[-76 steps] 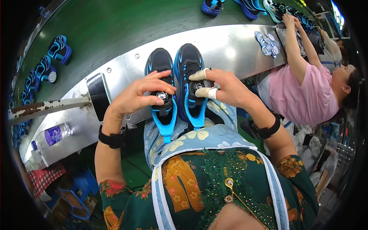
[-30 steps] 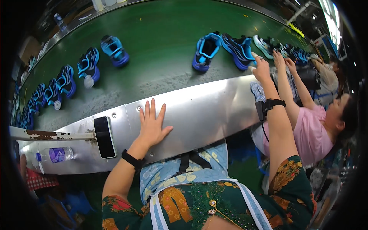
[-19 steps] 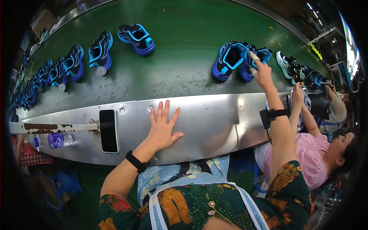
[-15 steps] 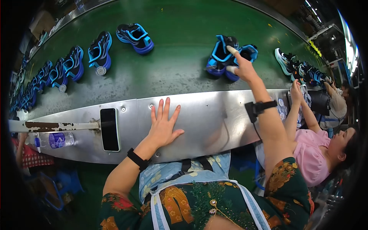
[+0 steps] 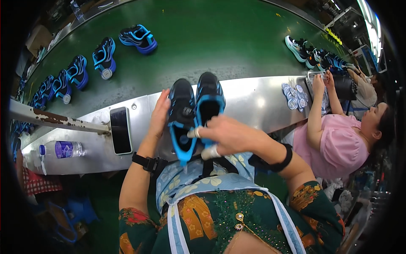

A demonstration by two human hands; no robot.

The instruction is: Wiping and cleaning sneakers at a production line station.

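In front of my apron I have a pair of black sneakers with bright blue collars, toes pointing away from me: a left sneaker (image 5: 182,101) and a right sneaker (image 5: 209,91). My right hand (image 5: 228,134) grips them at the heel end, its thumb and a finger wrapped in pale covers; part of the grip is hidden behind the hand. Along the outer side of the left sneaker, my left hand (image 5: 160,113) lies with its fingers stretched out, seemingly against the upper; its thumb cannot be made out.
A metal ledge (image 5: 249,91) borders the green belt (image 5: 220,38). On the ledge are a phone (image 5: 121,130), a plastic bottle (image 5: 63,149) and round labels (image 5: 294,96). Similar sneakers (image 5: 76,71) line the belt's left. A rusty post (image 5: 63,120) crosses at left; a co-worker in pink (image 5: 334,144) sits right.
The pair of sneakers has come from the belt toward my body, in my right hand. My left hand has lifted off the metal ledge and moved up beside the left sneaker.
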